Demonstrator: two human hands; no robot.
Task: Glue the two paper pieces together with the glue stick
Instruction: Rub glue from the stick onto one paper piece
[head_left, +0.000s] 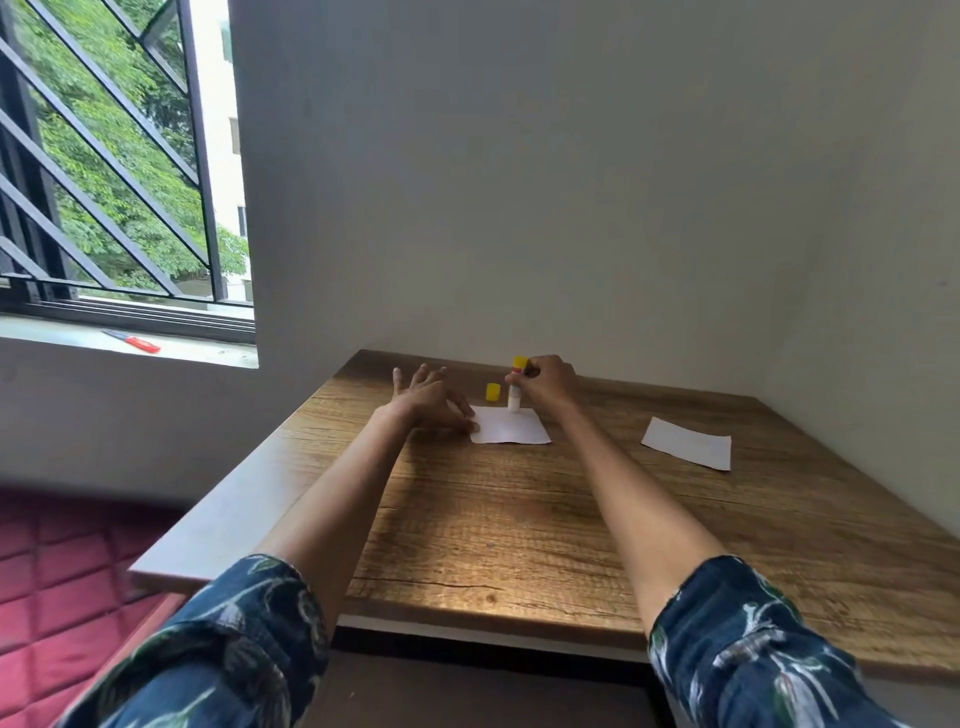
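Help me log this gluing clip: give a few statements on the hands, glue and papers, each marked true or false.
1. The right hand grips the glue stick, tip down on the near paper. True.
2. The yellow cap is on the stick. False: it stands on the table.
3. The left hand presses the near paper's left edge. True.
4. The second paper lies on the first. False: it lies apart, to the right.

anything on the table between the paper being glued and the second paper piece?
No. In the head view, only bare wooden table separates the paper under the glue stick from the second paper.
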